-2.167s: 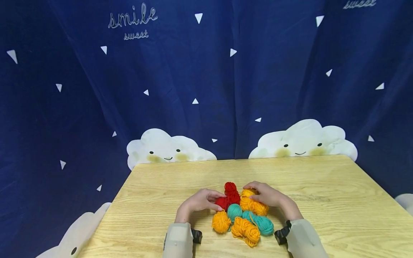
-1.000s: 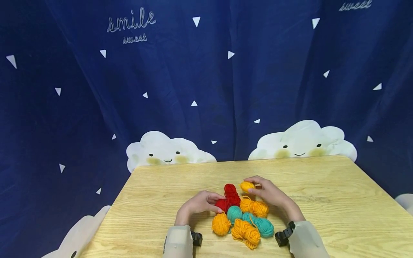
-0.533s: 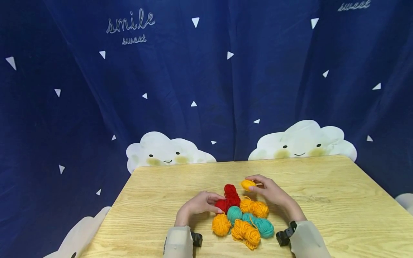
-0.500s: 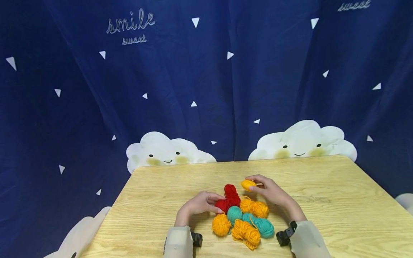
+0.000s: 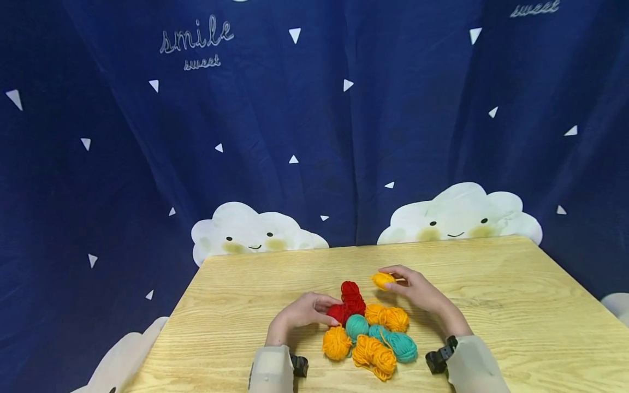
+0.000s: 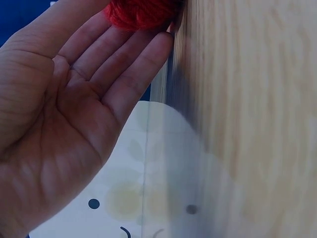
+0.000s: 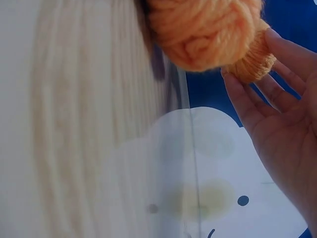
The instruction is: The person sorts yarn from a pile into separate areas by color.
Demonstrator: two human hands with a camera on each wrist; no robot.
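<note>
In the head view the left hand [image 5: 306, 311] has its thumb and fingers around a red yarn ball [image 5: 338, 314] at the left of a yarn cluster. The right hand [image 5: 417, 287] pinches a small orange yarn ball [image 5: 383, 281] behind the cluster. The right wrist view shows this small ball [image 7: 253, 62] between thumb and fingertips of the right hand [image 7: 290, 119], with a larger orange skein [image 7: 203, 32] nearer the camera. Red yarn [image 6: 141, 14] lies at the fingers of the left hand [image 6: 74, 109] in the left wrist view, partly cut off by the frame.
Around the cluster centre are a red skein [image 5: 352, 297], a teal ball [image 5: 357, 326], a teal skein [image 5: 402, 346], an orange ball [image 5: 336, 343] and orange skeins [image 5: 387, 317]. The wooden table [image 5: 236, 295] ends at a blue curtain [image 5: 275, 109] with clouds.
The right hand has lifted the small orange ball off the orange skein and moved it back, then slightly right. The left hand stays at the red ball. The head view has shifted slightly.
</note>
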